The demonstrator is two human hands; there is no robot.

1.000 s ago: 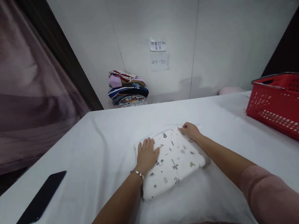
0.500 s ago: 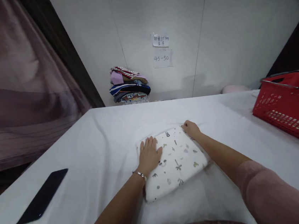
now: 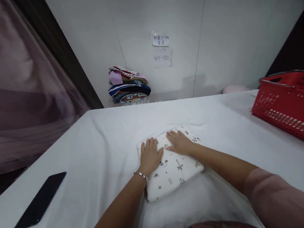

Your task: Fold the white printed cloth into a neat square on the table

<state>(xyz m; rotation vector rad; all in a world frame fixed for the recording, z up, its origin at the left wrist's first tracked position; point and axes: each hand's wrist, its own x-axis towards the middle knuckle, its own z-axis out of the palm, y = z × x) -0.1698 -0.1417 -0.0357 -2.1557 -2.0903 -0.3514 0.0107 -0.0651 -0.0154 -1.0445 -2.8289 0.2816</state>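
on the white table (image 3: 89, 142) straight before me, seen from my head camera, lies a folded printed cloth (image 3: 174, 171), white with small plant marks; my left hand (image 3: 150, 157) rests flat on its far left corner, palm down, fingers straight and close together, gripping nothing; my right hand (image 3: 180, 144) lies flat just beside it on the cloth's far edge, fingers stretched toward the left, also clasping nothing; the cloth runs from under both palms back toward me; a silver bracelet (image 3: 140, 174) sits on my left wrist; a dark phone (image 3: 38, 201) lies well apart at the left; a red basket (image 3: 293, 110) stands at the far right; a stack of folded clothes (image 3: 129, 89) sits by the wall.
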